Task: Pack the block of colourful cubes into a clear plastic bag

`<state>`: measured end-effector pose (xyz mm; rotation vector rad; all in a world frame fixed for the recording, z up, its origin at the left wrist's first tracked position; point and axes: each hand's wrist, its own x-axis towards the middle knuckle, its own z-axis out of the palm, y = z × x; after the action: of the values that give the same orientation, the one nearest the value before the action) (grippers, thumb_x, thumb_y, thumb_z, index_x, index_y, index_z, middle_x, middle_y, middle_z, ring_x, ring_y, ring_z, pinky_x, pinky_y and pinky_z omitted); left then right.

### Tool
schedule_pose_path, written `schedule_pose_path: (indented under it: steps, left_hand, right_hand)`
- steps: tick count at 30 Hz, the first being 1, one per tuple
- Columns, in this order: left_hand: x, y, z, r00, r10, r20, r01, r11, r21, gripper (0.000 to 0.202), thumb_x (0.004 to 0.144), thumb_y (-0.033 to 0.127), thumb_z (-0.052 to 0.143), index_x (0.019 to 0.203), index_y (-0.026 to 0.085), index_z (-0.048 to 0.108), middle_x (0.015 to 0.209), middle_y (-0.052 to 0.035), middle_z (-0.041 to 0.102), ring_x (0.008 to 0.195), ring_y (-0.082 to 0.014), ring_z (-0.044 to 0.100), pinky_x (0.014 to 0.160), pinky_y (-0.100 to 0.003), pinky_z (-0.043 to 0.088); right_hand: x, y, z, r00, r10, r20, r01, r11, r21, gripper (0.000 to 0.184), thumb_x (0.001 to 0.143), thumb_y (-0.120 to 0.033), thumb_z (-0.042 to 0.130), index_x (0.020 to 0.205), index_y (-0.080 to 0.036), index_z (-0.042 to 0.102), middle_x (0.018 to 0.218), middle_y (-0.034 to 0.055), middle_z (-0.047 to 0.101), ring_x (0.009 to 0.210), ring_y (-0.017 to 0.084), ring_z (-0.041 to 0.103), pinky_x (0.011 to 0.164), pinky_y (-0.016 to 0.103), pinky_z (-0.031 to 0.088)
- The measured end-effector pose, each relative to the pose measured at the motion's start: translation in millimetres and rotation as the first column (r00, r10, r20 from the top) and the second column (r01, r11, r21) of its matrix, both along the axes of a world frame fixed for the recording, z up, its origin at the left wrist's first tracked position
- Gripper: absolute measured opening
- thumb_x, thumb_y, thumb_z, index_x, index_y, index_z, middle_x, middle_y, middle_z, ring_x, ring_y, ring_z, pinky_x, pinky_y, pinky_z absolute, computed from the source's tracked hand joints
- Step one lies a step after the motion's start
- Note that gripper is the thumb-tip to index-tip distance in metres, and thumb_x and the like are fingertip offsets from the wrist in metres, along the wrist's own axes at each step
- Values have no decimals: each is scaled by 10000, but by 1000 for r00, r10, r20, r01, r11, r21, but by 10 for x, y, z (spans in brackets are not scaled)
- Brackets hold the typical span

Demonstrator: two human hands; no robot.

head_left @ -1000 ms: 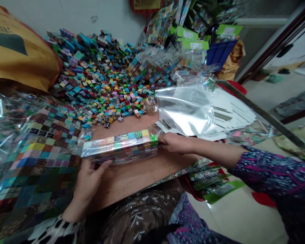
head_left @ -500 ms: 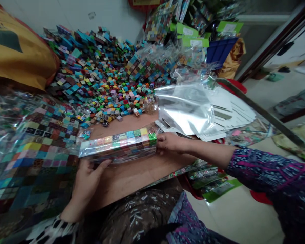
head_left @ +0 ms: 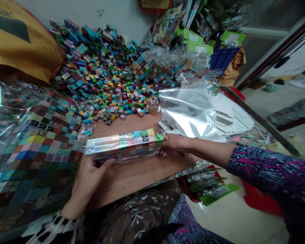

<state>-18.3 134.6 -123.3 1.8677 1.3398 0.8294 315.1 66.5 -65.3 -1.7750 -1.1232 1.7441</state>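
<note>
A long block of small coloured cubes wrapped in a clear plastic bag (head_left: 124, 145) lies across the brown board (head_left: 139, 173) on my lap. My left hand (head_left: 87, 179) grips the bag's near left end from below, thumb up against it. My right hand (head_left: 173, 144) is closed on the bag's right end, fingers pressed on the last cubes. Both hands hold the same packed block level, just above the board.
A big heap of loose coloured cubes (head_left: 104, 78) fills the far side. Packed cube bags (head_left: 33, 142) pile at the left under a yellow sack (head_left: 20, 37). A stack of empty clear bags (head_left: 200, 112) lies at the right. Green-labelled packs (head_left: 210, 189) sit on the floor.
The view has shifted slightly, so the block sits a little further right in frame. Both hands keep the same grip on its ends.
</note>
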Motion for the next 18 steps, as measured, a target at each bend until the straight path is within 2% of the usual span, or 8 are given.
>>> schedule_pose_path:
  steps: [5,11,14,18]
  left_hand:
    - [18,5,77,993,-9,-116,13,999,31,549,736,607,695,1090,188,673,1080,-104,718,1007,-309,659,974,-456,476]
    - [92,-66,235,976,16,-217,4,996,91,494,726,685,616,766,196,672,852,-91,711,856,-302,654,809,-434,519]
    - [123,-85,270,980,3,-201,14,996,84,453,729,645,621,775,196,666,879,-95,717,883,-299,654,809,-424,518]
    - [128,-91,299,973,-2,-230,4,1000,7,437,728,604,641,803,174,670,881,-115,722,860,-303,659,747,-409,523]
  right_hand:
    - [-11,22,-12,999,-35,-2,35,999,-13,196,835,-203,620,647,-149,630,549,-8,636,478,85,594,482,176,493]
    - [8,31,-145,998,-55,-6,55,998,-6,119,759,-224,700,690,-135,662,555,2,655,478,96,603,503,196,518]
    - [11,28,-169,998,-64,1,64,998,-15,120,758,-224,693,675,-141,665,560,5,663,480,101,608,499,198,515]
    - [-6,19,-116,997,-76,17,77,996,-40,124,772,-173,644,652,-148,662,565,8,666,493,104,613,504,197,512]
